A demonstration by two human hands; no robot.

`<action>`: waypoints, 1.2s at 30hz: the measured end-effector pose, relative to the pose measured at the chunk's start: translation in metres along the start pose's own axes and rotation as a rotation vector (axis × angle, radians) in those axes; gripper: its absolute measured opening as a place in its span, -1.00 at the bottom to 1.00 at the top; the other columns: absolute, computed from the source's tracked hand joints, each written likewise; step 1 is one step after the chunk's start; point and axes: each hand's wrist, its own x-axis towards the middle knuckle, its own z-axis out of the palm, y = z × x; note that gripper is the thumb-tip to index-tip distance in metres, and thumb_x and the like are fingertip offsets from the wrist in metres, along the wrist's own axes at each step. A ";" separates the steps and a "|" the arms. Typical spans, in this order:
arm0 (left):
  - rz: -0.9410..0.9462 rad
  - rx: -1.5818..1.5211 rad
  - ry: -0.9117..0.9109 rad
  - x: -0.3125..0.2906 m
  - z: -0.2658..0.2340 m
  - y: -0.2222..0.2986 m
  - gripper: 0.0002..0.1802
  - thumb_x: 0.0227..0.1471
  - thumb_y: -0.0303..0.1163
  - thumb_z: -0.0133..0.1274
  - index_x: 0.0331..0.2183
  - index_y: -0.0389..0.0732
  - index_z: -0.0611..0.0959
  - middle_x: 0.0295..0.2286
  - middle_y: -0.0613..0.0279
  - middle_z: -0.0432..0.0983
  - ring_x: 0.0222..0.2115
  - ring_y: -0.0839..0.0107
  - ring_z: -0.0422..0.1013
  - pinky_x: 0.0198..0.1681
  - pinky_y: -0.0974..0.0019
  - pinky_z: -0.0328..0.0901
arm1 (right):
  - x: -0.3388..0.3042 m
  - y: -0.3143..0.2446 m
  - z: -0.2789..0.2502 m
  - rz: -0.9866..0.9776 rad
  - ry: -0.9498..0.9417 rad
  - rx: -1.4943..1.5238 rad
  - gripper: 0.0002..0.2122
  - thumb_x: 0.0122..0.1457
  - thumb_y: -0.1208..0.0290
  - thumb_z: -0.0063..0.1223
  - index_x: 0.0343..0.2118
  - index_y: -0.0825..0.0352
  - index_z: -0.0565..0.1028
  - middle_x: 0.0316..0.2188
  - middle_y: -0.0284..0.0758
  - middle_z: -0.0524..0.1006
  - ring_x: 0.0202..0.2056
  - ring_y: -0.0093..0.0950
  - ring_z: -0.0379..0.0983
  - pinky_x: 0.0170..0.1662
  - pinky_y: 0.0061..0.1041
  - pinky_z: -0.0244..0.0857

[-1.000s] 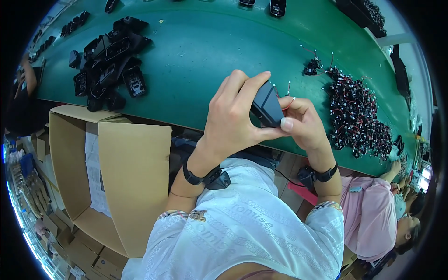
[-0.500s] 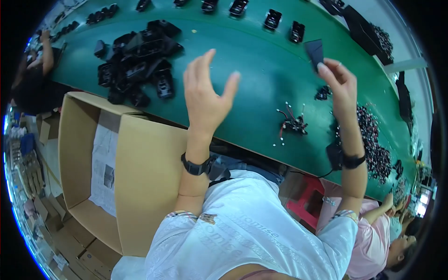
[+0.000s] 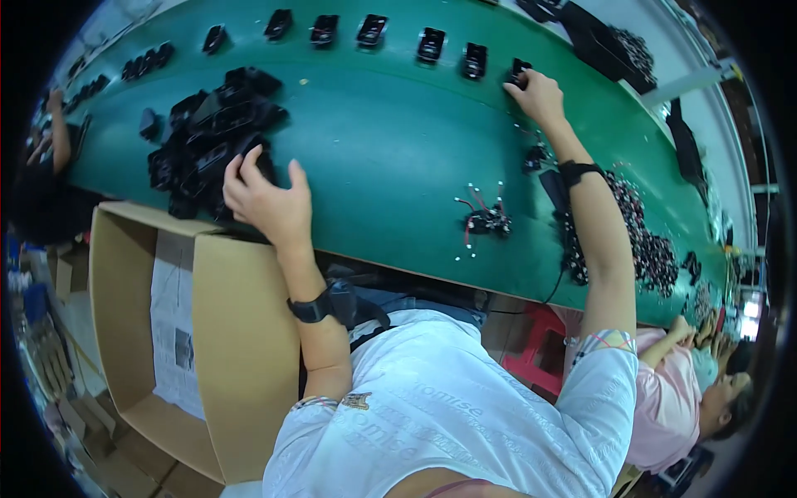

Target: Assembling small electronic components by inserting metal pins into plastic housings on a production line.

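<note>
My right hand (image 3: 540,98) is at the far right of the green table, its fingers closed on a small black plastic housing (image 3: 520,68). That piece sits at the right end of a spaced row of similar black housings (image 3: 431,45) with shiny rims. My left hand (image 3: 270,197) hovers by the right side of a heap of black plastic housings (image 3: 207,124), thumb and fingers apart and holding nothing. Whether its fingertips touch the heap I cannot tell. Between my arms lies a small bunch of parts with red and black wires (image 3: 488,220).
An open cardboard box (image 3: 245,332) stands against the table's near edge at left. A large pile of small wired parts (image 3: 635,241) spreads beyond my right forearm. A red stool (image 3: 535,349) is below the table. Other people sit at far left and lower right.
My right hand has carried its black housing away from me to the row's end. My left hand has moved left and nearer, to the heap. The whole view has shifted somewhat.
</note>
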 end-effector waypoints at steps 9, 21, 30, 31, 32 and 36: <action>0.045 -0.229 -0.132 -0.007 0.008 -0.006 -0.38 -0.12 -0.43 0.35 0.04 -0.12 0.56 0.08 0.02 0.28 0.08 0.00 0.32 0.17 0.04 0.23 | -0.017 -0.005 -0.018 0.086 -0.035 -0.029 -0.47 0.02 -0.02 0.37 -0.11 0.34 0.59 -0.25 -0.12 0.67 -0.16 -0.16 0.62 -0.05 -0.23 0.48; 0.312 -0.530 -0.647 -0.049 -0.011 0.062 -0.13 -0.17 -0.40 0.42 0.21 -0.13 0.46 0.12 0.02 0.37 0.11 0.01 0.38 0.15 0.09 0.33 | -0.175 -0.082 -0.135 -0.136 -0.402 0.388 -0.82 0.12 0.36 0.30 -0.33 0.38 0.64 -0.45 -0.24 0.64 -0.44 -0.41 0.59 -0.33 -0.46 0.44; 0.416 -0.545 -0.614 -0.066 -0.003 0.068 -0.05 -0.27 -0.30 0.51 0.19 -0.20 0.46 0.02 0.04 0.49 0.04 0.04 0.41 0.12 0.07 0.31 | -0.219 -0.073 -0.125 0.026 -0.451 0.625 -0.83 0.07 0.47 0.33 -0.29 0.38 0.62 -0.38 -0.30 0.62 -0.39 -0.50 0.59 -0.36 -0.52 0.41; 0.410 -0.562 -0.619 -0.065 -0.003 0.069 -0.05 -0.27 -0.28 0.51 0.18 -0.21 0.46 0.02 0.01 0.47 0.02 0.04 0.40 0.09 0.07 0.32 | -0.221 -0.069 -0.123 0.051 -0.389 0.633 -0.84 0.08 0.50 0.31 -0.28 0.38 0.62 -0.34 -0.32 0.62 -0.38 -0.51 0.59 -0.36 -0.55 0.40; 0.403 -0.580 -0.623 -0.065 -0.004 0.070 -0.05 -0.26 -0.26 0.52 0.18 -0.21 0.46 0.03 -0.01 0.44 0.01 0.04 0.40 0.05 0.07 0.34 | -0.224 -0.065 -0.119 0.076 -0.328 0.640 -0.85 0.08 0.53 0.29 -0.27 0.38 0.61 -0.31 -0.33 0.62 -0.37 -0.53 0.58 -0.36 -0.58 0.40; 0.301 -0.656 -0.699 -0.066 -0.012 0.081 -0.08 -0.26 -0.28 0.51 0.16 -0.21 0.47 0.01 0.02 0.43 0.00 0.10 0.40 -0.02 0.13 0.38 | -0.243 -0.061 -0.093 0.100 -0.224 0.814 -0.84 0.12 0.61 0.22 -0.22 0.40 0.57 -0.25 -0.35 0.61 -0.33 -0.60 0.56 -0.37 -0.63 0.38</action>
